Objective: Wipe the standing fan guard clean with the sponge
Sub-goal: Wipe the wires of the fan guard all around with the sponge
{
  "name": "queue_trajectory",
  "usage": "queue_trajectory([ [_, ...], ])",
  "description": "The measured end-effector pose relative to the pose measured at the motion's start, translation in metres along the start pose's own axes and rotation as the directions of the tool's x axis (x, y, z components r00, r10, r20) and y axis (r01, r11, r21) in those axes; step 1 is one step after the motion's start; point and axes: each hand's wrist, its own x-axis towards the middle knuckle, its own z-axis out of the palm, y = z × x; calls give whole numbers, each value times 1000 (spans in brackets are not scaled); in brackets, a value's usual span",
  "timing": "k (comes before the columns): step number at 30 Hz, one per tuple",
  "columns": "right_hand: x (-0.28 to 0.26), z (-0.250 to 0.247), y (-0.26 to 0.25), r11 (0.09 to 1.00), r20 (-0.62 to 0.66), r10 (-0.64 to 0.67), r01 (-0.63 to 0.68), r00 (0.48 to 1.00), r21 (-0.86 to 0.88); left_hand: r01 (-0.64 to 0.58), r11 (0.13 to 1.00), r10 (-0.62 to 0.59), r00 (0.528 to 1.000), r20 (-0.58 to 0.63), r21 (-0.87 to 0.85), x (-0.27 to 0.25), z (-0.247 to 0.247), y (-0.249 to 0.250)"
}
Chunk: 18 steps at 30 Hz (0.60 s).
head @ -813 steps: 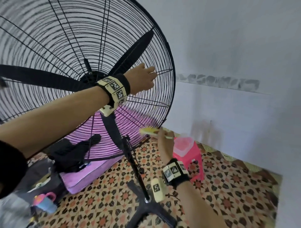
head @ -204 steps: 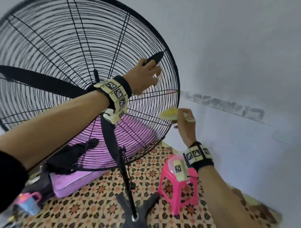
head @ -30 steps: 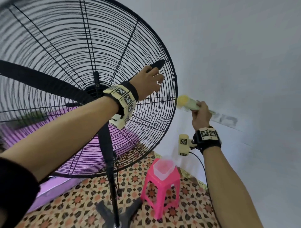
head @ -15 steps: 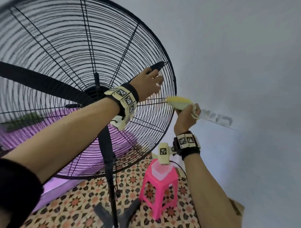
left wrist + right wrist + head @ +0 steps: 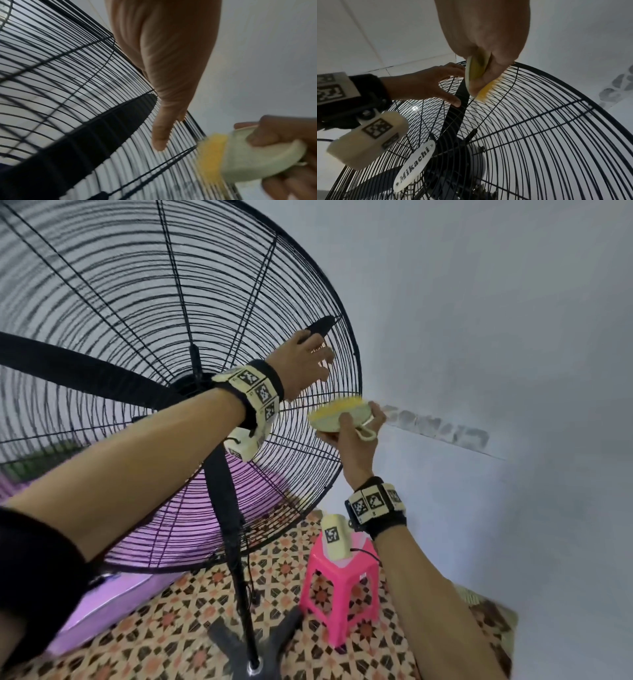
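Note:
The standing fan's black wire guard [image 5: 137, 302] fills the left of the head view, its blades still behind the wires. My left hand [image 5: 306, 362] rests on the guard near its right rim, fingers spread and fairly straight against the wires [image 5: 428, 85]. My right hand [image 5: 356, 440] grips a sponge [image 5: 337, 414] with a yellow face and a pale green back. The yellow face touches the wires just inside the right rim, below my left hand [image 5: 211, 152]. In the right wrist view the sponge [image 5: 485, 90] lies on a radial spoke above the oval "Mikachi" badge [image 5: 414, 163].
A pink plastic stool [image 5: 342, 594] with a clear tub on it stands below my right wrist. The fan's pole [image 5: 239, 577] and black base [image 5: 253, 659] stand on the patterned tile floor. A purple mattress [image 5: 102, 604] lies behind the fan. The white wall [image 5: 513, 337] is close on the right.
My right hand has brought the sponge from beyond the rim leftward onto the guard's right edge. My left hand has stayed on the wires.

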Motion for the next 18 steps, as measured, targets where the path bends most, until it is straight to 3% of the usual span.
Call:
queue_trajectory([
  [3,5,0,-3,1000,-81,1,2,997,31,16,1000,-16,1000,-11,7,-10,6,-14],
  [7,14,13,-2,997,-134,-45,53,990,54,157,986,-160,984,74,48,-34,1,-43],
  [10,15,29,3,990,-167,-8,31,986,137,267,961,-274,948,164,66,-48,0,-61],
  [12,4,43,14,990,-97,50,-36,994,139,292,954,-301,935,189,71,-51,-1,-68],
  [15,-17,51,29,995,128,84,-89,988,36,305,950,-311,931,193,61,-46,-4,-68],
  [16,-18,48,28,997,142,65,-71,988,37,302,951,-308,934,184,61,-44,-5,-68],
  [18,-9,41,20,993,13,20,-21,1000,114,280,958,-287,945,157,64,-42,-5,-66],
])
